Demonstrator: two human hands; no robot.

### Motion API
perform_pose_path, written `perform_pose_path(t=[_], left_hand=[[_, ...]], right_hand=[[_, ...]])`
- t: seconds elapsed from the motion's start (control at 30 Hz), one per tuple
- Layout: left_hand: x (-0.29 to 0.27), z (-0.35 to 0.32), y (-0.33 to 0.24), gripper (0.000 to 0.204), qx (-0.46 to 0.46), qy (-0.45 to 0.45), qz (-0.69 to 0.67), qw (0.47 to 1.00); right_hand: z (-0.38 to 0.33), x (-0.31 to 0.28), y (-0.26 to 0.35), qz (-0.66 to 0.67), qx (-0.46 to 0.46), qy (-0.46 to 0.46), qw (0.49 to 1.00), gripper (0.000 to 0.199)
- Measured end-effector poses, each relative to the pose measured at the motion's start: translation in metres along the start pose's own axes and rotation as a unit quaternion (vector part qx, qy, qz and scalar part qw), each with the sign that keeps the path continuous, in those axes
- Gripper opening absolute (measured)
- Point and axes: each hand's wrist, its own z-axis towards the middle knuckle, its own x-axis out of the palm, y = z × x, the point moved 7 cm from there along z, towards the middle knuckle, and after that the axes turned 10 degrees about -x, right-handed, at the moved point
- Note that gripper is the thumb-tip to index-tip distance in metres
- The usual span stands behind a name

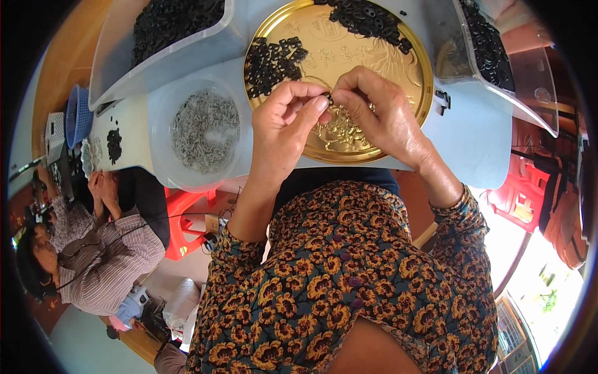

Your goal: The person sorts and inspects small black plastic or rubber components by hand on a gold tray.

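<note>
Both hands meet over a round gold tray (324, 45) with a raised pattern. A small black part (328, 98) shows at the fingertips of my left hand (280, 128), which pinches it between thumb and forefinger. My right hand (385, 115) is closed against the same spot, thumb and forefinger pressed together; whatever lies between them is hidden. A heap of small black pieces (274, 65) rests on the tray's left side. Another pile of black oval link-like pieces (361, 20) lies along its far edge.
A clear bowl (163, 143) of small silvery screw-like pieces (205, 131) stands left of the tray. Clear bins (233, 28) of black parts flank it. At far left, a co-worker in a striped shirt (118, 249) sits beside small black pieces (114, 144). A red stool (180, 218) stands below.
</note>
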Motion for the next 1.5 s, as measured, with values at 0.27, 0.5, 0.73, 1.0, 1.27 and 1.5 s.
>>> perform_pose_path(t=[0.27, 0.5, 0.73, 1.0, 1.27, 1.5], left_hand=[[-0.002, -0.002, 0.007, 0.009, 0.026, -0.025, 0.008, 0.999], [0.000, 0.007, 0.006, 0.010, 0.007, -0.021, 0.020, 1.000], [-0.009, 0.003, 0.016, 0.011, -0.023, -0.017, 0.012, 1.000], [-0.012, 0.001, 0.013, 0.013, -0.025, -0.031, -0.020, 0.999], [-0.014, -0.002, 0.012, 0.013, -0.024, -0.030, -0.015, 0.999], [-0.012, -0.001, 0.012, 0.013, -0.015, -0.012, -0.005, 1.000]], right_hand=[[-0.011, 0.018, -0.018, 0.111, 0.106, -0.036, 0.988, 0.011], [-0.002, 0.003, -0.018, 0.069, 0.088, -0.034, 0.993, 0.012], [0.017, -0.049, -0.041, -0.242, -0.025, -0.057, 0.968, 0.025], [0.030, -0.044, -0.067, -0.398, 0.005, -0.017, 0.917, 0.026], [0.031, -0.044, -0.063, -0.344, -0.017, -0.028, 0.939, 0.017], [0.040, -0.032, -0.060, -0.360, -0.033, 0.003, 0.932, 0.018]])
